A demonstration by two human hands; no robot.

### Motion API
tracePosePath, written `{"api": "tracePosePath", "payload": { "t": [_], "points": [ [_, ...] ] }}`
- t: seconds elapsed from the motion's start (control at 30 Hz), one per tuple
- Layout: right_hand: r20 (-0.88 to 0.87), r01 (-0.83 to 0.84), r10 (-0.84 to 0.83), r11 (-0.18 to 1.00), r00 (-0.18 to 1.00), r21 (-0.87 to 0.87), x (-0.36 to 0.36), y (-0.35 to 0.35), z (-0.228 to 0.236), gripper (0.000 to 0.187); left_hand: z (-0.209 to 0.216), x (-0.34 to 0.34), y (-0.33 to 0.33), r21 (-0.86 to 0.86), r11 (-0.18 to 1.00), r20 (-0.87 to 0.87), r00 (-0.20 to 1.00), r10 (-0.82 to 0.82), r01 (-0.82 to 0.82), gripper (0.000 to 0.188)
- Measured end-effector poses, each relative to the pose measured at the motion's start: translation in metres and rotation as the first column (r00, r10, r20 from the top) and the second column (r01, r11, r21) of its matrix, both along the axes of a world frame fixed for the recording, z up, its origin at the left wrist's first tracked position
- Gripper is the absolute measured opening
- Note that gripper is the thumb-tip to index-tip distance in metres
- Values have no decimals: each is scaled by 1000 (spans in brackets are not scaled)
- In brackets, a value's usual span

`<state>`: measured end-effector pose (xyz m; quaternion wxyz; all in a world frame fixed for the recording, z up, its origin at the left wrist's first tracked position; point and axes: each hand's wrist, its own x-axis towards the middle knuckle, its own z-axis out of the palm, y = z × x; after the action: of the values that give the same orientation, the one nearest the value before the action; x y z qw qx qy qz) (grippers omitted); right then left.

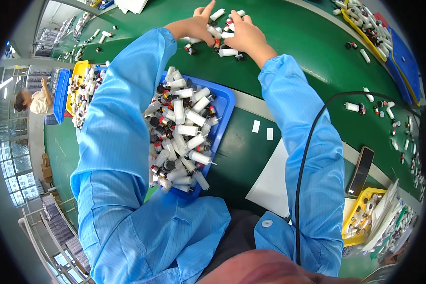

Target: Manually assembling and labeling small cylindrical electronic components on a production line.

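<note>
Both my hands reach to the far side of the green table [288,61], around a small heap of white plastic cylinders [217,14] with thin tips and black or red end pieces. My left hand [197,24] curves round the heap's left side, its fingers apart. From the right, my right hand [247,37] touches the heap with thumb and fingers spread about a white cylinder [227,35]; no firm grip shows. Between my forearms and close to my body, a blue tray [226,102] is piled with the same white cylinders [179,112].
A black cable [302,180] crosses in front of my right sleeve. White paper [272,182], a phone [360,171] and a yellow tray [350,239] lie on the right. Loose pieces are scattered at both sides. Another person [38,99] is at the far left.
</note>
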<state>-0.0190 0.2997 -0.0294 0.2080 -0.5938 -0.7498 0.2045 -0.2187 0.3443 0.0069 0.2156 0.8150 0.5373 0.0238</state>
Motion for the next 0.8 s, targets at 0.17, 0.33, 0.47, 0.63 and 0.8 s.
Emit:
{"api": "tracePosePath", "payload": {
  "t": [0.17, 0.33, 0.47, 0.63, 0.8],
  "points": [
    [-142, 60, -76, 992, 987, -116, -22, 9, -5, 97, -7, 0, -4, -200, 979, 176, 984, 11, 25, 107],
    [-501, 9, -151, 962, 852, -274, -11, -1, -8, 90, 0, 27, -30, -597, 802, 469, 814, 343, 6, 79],
    [-850, -74, -282, 934, 446, -348, 2, -22, -14, 74, -1, 50, -56, -618, 781, 664, 587, 463, 83, 65],
    [-973, -118, -227, 966, 29, -229, 6, -73, 64, 59, 74, 62, -79, -492, 855, 687, 676, 266, 163, 55],
    [-991, -265, 106, 956, -83, 124, -30, -134, 178, 58, 204, 36, -180, -225, 973, 780, 607, 150, 48, 43]
  ]
}}
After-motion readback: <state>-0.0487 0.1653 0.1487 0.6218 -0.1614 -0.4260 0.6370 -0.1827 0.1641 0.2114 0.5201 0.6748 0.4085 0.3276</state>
